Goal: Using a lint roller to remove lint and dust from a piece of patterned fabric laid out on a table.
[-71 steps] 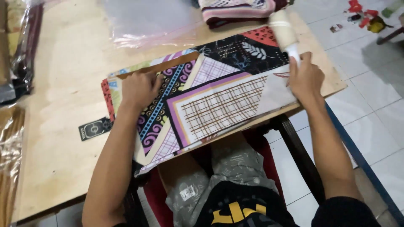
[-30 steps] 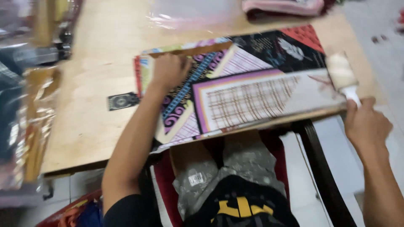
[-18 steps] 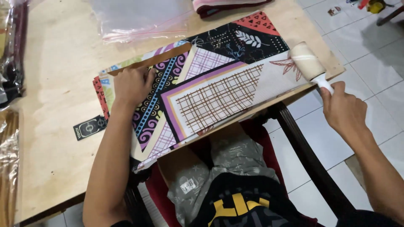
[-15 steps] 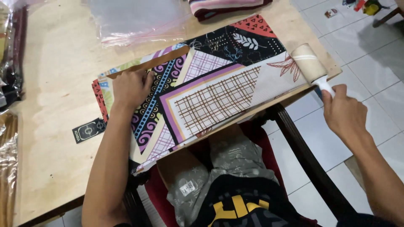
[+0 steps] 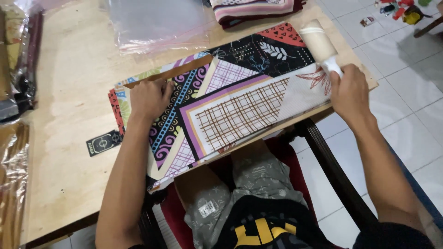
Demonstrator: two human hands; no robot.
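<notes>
Two hands are on the job, and the change is all on the right. A moment ago the right hand [image 5: 349,90] had drawn off past the end of the bench [image 5: 64,138] with the lint roller [image 5: 318,44] hanging clear of the cloth; now it has swung back, and the roller lies on the far right corner of the folded patterned cloth [image 5: 230,106], its handle wrapped tight in that grip. That looks to me like the start of another pass over the fabric. The left hand [image 5: 148,97] has not shifted: it lies flat, fingers spread and holding nothing, pinning the cloth's left end down.

The cloth lies slantwise along the near edge of the bench, its nearest part overhanging the person's lap. It is a busy patchwork: black with white leaves, red triangles, purple-bordered brown checks, blue-and-black scrolls.
</notes>
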